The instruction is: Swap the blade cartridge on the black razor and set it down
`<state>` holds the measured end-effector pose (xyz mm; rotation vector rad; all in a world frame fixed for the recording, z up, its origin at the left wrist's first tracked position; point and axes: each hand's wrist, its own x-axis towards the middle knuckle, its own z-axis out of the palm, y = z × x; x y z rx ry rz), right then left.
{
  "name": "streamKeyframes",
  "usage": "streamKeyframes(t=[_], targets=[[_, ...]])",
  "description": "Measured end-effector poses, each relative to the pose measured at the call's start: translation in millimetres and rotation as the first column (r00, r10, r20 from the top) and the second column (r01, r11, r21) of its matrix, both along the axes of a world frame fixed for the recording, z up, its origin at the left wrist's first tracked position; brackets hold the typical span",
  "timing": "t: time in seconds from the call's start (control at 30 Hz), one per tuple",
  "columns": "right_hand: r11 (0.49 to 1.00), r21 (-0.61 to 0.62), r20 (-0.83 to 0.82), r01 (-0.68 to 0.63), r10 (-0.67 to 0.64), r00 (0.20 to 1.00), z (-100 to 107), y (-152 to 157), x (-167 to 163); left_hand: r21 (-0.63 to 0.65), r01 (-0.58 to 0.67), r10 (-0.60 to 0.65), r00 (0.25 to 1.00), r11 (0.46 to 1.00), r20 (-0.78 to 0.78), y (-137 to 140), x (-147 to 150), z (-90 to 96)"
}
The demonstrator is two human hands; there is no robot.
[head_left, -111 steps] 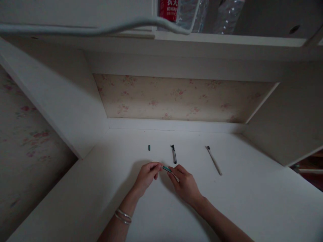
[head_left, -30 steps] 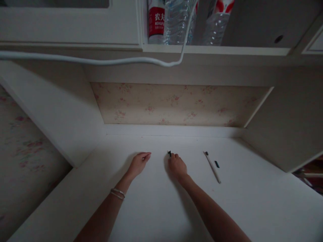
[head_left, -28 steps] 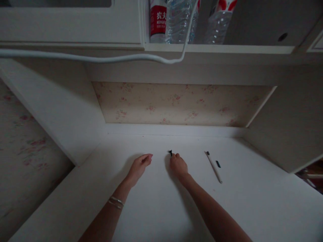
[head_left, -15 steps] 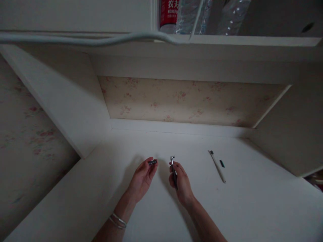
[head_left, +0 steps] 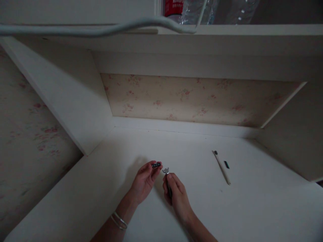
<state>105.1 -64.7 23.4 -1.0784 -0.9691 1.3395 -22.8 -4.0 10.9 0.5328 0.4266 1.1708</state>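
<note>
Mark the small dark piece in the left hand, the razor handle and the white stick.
small dark piece (head_left: 156, 165), head view, its middle.
razor handle (head_left: 166, 171), head view, metal top end.
white stick (head_left: 222, 167), head view, mid-shaft.

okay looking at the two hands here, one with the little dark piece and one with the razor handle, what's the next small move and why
Probably bring the left hand a touch to the right, so the small dark cartridge pinched in its fingertips meets the metal head of the razor handle held in the right hand. The two parts are close but still apart, and both are raised off the white desk.
</note>
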Motion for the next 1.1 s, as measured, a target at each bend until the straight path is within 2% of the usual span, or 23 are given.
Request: streamKeyframes(t=[0.23, 0.5, 0.7, 0.9, 1.1], targets=[[1.0, -0.027, -0.025, 0.011, -0.012, 1.0, -6.0, -3.1, -1.2, 0.025, -0.004, 0.005, 0.999, 1.0, -0.034, -0.6, 0.8, -2.0], [1.0, -0.009, -0.102, -0.025, 0.024, 0.995, -2.8, -4.6, -5.5, 0.071, 0.073, -0.072, 0.997, 0.995, -0.021, -4.5, 5.4, -4.5], [0.996, 0.021, -0.122, -0.085, 0.087, 0.989, 1.5, -5.9, -6.0, 0.003, 0.122, -0.122, 0.992, 0.992, -0.007, -3.7, 6.0, -2.1], [0.994, 0.082, -0.074, -0.071, 0.077, 0.994, -1.6, -6.0, -5.2, -0.004, 0.108, -0.108, 0.994, 0.994, 0.013, -4.4, 6.7, 0.2], [0.993, 0.075, -0.017, -0.088, 0.09, 0.996, 0.0, -9.0, -4.5, -0.009, 0.097, -0.097, 0.995, 0.995, 0.001, -4.9, 6.2, 0.8]])
